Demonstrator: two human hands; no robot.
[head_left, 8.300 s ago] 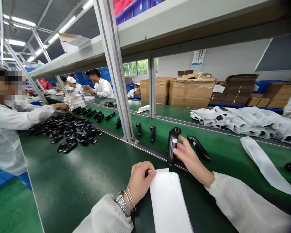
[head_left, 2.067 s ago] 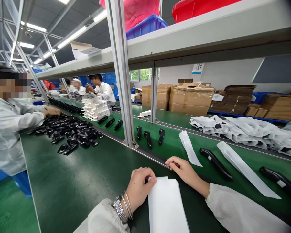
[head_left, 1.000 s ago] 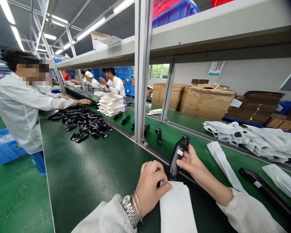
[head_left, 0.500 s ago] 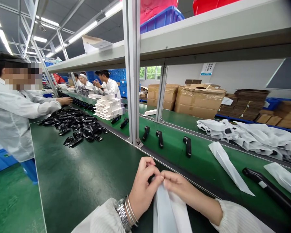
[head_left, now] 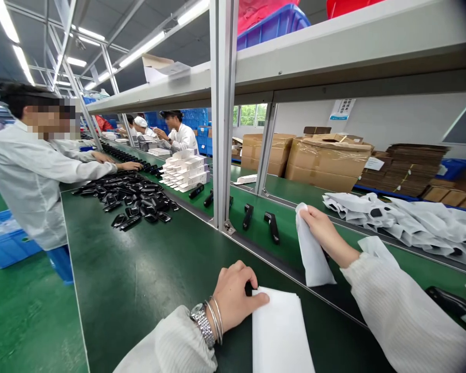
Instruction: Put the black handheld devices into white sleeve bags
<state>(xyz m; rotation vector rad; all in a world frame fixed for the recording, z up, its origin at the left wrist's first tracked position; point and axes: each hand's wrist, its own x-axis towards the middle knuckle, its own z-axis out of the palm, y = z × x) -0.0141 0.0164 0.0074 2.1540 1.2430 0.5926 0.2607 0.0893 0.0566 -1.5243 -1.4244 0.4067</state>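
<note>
My left hand (head_left: 238,295), with a watch and bangles at the wrist, has its thumb on the top corner of a stack of white sleeves (head_left: 281,331) and its fingers curled beside it. Out to the right, my right hand (head_left: 326,230) pinches the top of a single white sleeve (head_left: 312,254), which hangs over the green belt. Left of that sleeve lie black handheld devices (head_left: 272,227). Another white sleeve (head_left: 378,249) is partly hidden behind my right sleeve cuff, and a larger black device (head_left: 456,305) lies at the far right.
A metal post (head_left: 222,114) rises from the bench under a long shelf (head_left: 334,57). Black parts are piled (head_left: 135,199) at the left, near a person in white (head_left: 27,176). White boxes (head_left: 184,171) are stacked beyond. Filled white sleeves (head_left: 407,220) lie heaped on the right.
My right hand has moved away from my left, up and right, taking one sleeve over the belt. My left hand stays by the stack. The person at the left now reaches farther along the bench.
</note>
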